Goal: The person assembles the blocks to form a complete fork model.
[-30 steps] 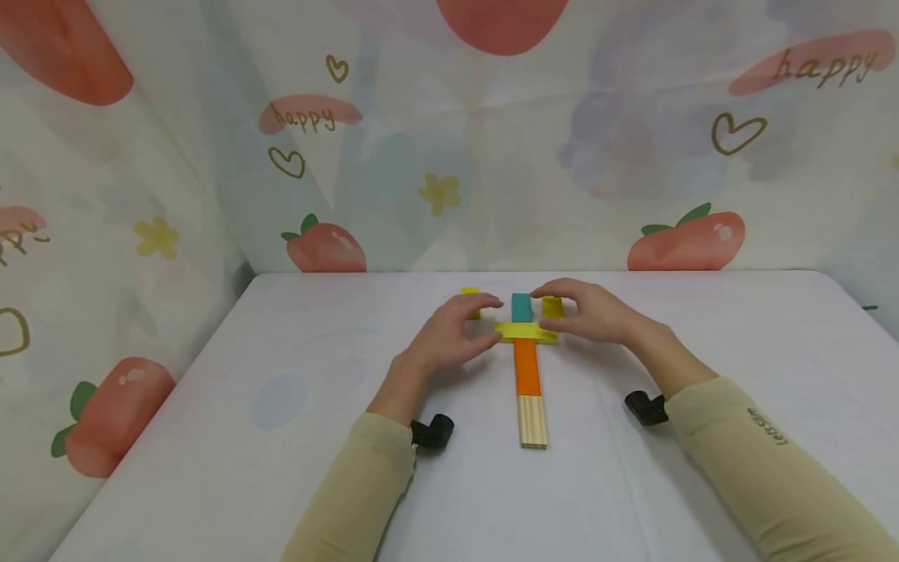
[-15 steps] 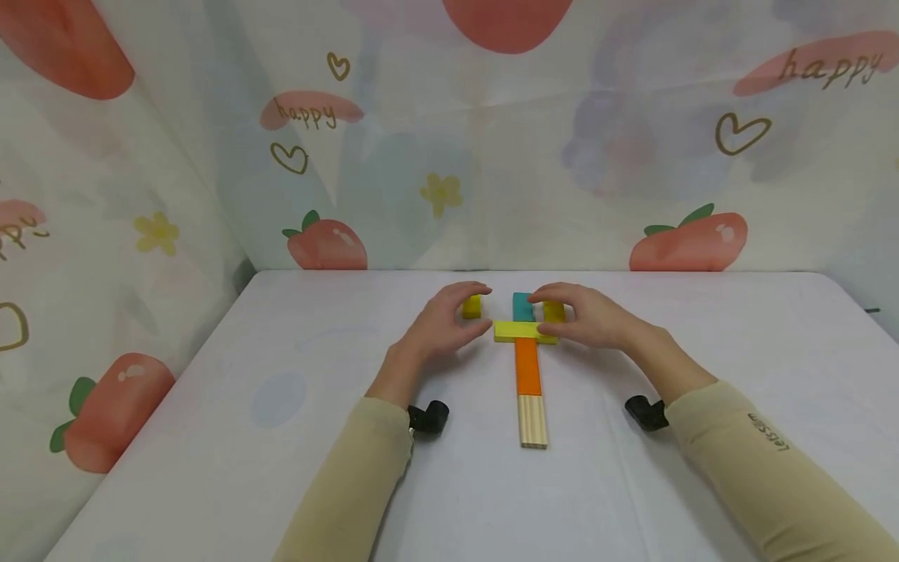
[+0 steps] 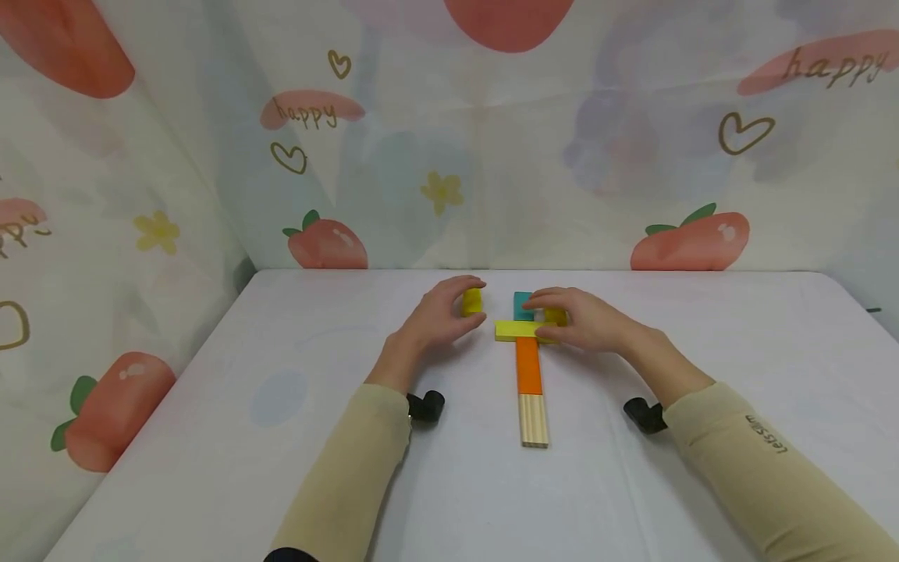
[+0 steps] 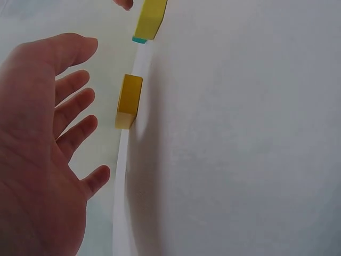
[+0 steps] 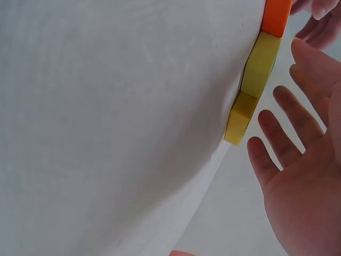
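Observation:
My left hand (image 3: 437, 318) hovers with spread fingers around a small yellow block (image 3: 473, 301) at the back of the table. In the left wrist view a gap shows between those fingers and the yellow block (image 4: 129, 101). Over the right end of a light yellow plank (image 3: 513, 331) is my right hand (image 3: 591, 318), its fingers extended too. It partly hides a second yellow block (image 3: 556, 315), which in the right wrist view sits against the plank (image 5: 260, 64). A teal block (image 3: 522, 304) lies behind the plank, and an orange block (image 3: 529, 365) in front.
A plain wooden block (image 3: 534, 421) continues the orange one toward me in a line. The white tabletop (image 3: 281, 484) ends at a back edge close beyond the blocks, with a printed curtain (image 3: 449, 140) behind it. Black wrist cameras (image 3: 426, 407) hang under both sleeves.
My left hand has moved left from beside the plank to around the left yellow block. My right hand has shifted slightly left and nearer to me over the plank.

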Motion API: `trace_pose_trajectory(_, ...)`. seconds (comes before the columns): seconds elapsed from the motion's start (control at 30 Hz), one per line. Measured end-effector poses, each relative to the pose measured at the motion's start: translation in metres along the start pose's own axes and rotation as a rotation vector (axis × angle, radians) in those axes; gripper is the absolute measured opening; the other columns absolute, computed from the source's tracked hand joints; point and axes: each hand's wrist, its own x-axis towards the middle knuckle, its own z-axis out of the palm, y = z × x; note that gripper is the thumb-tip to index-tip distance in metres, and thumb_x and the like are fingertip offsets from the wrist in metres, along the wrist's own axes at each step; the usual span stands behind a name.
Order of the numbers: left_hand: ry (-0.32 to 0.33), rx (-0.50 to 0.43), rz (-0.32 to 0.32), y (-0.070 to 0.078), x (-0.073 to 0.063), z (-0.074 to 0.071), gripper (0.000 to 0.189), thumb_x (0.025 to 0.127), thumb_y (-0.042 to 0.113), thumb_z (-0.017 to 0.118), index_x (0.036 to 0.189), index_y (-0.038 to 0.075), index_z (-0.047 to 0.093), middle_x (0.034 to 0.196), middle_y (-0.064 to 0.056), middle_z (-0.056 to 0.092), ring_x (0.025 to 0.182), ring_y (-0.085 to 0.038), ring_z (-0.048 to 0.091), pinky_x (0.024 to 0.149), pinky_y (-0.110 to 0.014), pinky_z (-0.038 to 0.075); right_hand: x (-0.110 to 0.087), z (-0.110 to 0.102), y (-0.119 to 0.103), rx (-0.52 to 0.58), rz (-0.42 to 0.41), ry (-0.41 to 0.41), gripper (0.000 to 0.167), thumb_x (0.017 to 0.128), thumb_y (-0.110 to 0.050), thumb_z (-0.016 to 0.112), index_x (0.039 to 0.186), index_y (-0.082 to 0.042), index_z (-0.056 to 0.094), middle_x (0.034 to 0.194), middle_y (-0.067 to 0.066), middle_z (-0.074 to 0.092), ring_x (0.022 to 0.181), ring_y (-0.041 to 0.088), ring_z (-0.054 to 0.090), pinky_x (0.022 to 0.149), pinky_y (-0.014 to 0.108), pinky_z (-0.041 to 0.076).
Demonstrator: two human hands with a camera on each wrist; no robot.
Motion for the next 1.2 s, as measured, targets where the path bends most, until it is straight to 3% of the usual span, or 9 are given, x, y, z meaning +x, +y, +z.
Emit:
trace_pose_trajectory(0.5,-0.027,0.000,-0.038,-0.010,0.011,-0.001,0.050,0.096,0.026,0.067,0.144,0.015,0.055,0.151,0.000,0.047,0.141,-0.019,0.037,0.118,-0.033,0.025,0.002,0.003,-0.002,-0.027,-0.038,-0.035,0.037,0.098,-0.013,0.067,0.133,-0.004,0.065,0.145,0.022,0.051,0.136,0.044,0.042,0.112,0.062,0.030)
trace_pose_trajectory(1.2,-0.043,0.009,-0.081,-0.010,0.015,0.000,0.049,0.096,0.027,0.066,0.143,0.017,0.056,0.150,0.001,0.048,0.139,-0.019,0.040,0.118,-0.036,0.027,0.002,0.005,-0.001,-0.070,-0.034,-0.040,0.034,0.097,-0.010,0.067,0.130,-0.004,0.067,0.144,0.022,0.052,0.136,0.044,0.042,0.112,0.062,0.030)
